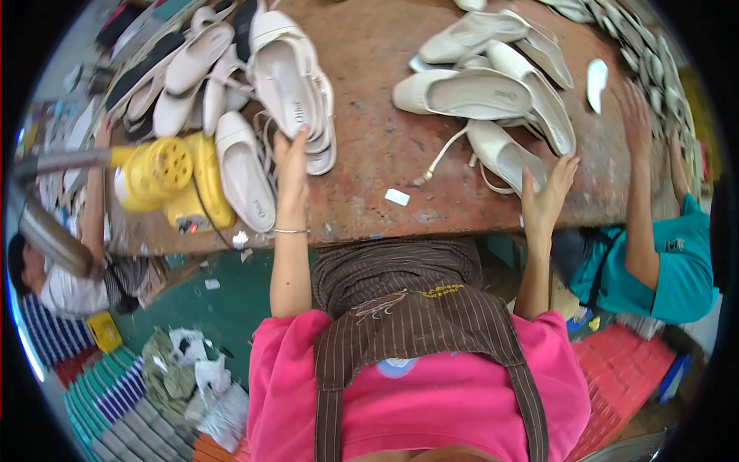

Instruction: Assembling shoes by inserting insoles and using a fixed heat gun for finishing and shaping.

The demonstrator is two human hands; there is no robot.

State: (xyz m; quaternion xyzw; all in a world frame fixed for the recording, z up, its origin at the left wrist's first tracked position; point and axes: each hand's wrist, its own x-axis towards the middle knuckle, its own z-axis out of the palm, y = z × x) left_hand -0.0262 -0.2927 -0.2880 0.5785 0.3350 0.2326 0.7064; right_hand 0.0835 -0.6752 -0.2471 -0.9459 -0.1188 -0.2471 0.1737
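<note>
My left hand (291,158) is at the heel end of a layered stack of beige slingback shoes, thumb and fingers closed about the heel of the top shoe (281,81); some of its fingers are hidden. A single beige shoe (245,169) lies just left of that hand. On the right, my right hand (548,189) is open with its fingers stretched out, against the heel end of a beige shoe (543,92) in a loose pile. Between its thumb and fingers sits the lower beige shoe (508,158), its strap trailing left.
The worn reddish-brown table (362,123) carries a yellow machine (173,181) at left and more shoes (196,61) behind it. A small white label (397,197) lies near the front edge. Co-workers sit at both sides; one in a teal shirt (677,266) rests a hand near a white insole (596,85).
</note>
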